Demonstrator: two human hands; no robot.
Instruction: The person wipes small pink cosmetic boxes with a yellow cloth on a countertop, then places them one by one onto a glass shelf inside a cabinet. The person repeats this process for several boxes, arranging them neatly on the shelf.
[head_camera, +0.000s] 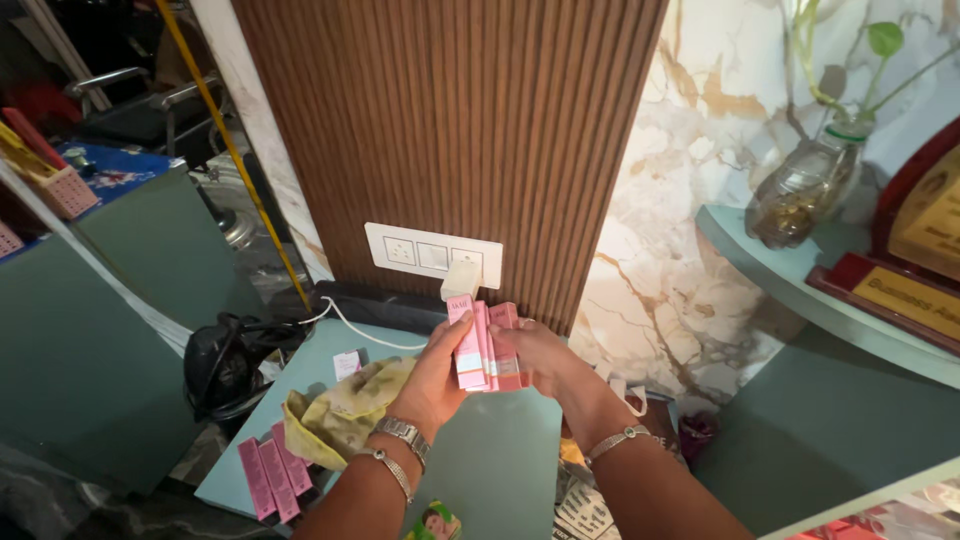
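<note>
Both my hands hold a small stack of slim pink boxes upright above a pale green counter. My left hand, with a metal watch and a bangle on the wrist, grips the left side of the stack. My right hand, wearing a bracelet, closes on the right side from behind. Three more pink boxes lie flat at the counter's near left corner, next to a crumpled yellow cloth.
A white switch plate with a plugged-in adapter sits on the ribbed wooden panel just beyond my hands. A black hair dryer lies left. A glass jar with a plant and a wooden plaque stand on the right shelf.
</note>
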